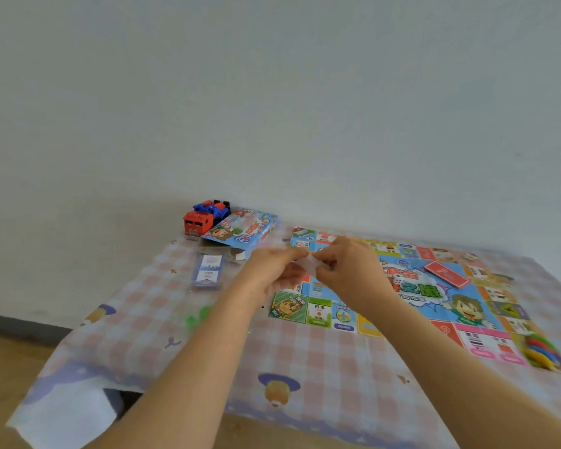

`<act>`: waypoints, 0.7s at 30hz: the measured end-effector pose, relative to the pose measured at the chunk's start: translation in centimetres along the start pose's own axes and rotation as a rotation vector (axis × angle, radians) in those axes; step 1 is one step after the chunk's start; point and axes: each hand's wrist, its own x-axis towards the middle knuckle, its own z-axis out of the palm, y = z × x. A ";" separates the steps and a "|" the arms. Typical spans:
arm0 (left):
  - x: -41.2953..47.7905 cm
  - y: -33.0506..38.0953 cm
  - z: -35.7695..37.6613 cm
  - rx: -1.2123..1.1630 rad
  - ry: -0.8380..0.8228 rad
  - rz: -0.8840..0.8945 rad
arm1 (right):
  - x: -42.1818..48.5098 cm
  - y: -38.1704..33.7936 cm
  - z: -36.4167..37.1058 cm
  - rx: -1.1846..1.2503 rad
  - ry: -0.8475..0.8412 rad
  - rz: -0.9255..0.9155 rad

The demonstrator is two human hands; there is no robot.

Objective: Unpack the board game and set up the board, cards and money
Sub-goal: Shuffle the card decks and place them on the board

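The colourful game board (412, 306) lies unfolded on the right half of the table. A red card deck (446, 273) and a white die (398, 280) rest on it. My left hand (272, 270) and my right hand (347, 270) meet above the board's left edge, both pinching a small clear plastic packet (309, 262) between them; what is inside is blurred. The open blue game box (243, 231) lies at the back left. A blue-and-white wrapped stack of cards or money (208, 270) lies in front of it. A bag of coloured pieces (541, 350) sits at the board's right corner.
A red and blue toy truck (204, 218) stands behind the box by the wall. The table carries a pink checked cloth (321, 361), and a small green thing (196, 317) lies left of my left forearm. The table's front edge and wooden floor show below.
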 end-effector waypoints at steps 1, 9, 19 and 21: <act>-0.1 -0.1 0.6 -0.028 -0.004 -0.010 | -0.4 0.3 -0.3 0.015 0.022 0.004; -0.6 -1.1 4.3 -0.153 -0.024 -0.002 | -3.2 2.8 -2.0 0.127 0.111 0.081; -0.6 -1.4 7.0 -0.103 -0.024 0.030 | -4.9 4.8 -3.5 0.202 0.118 0.050; -0.7 -1.4 7.3 -0.108 -0.051 0.023 | -5.4 5.1 -4.3 0.322 0.063 0.075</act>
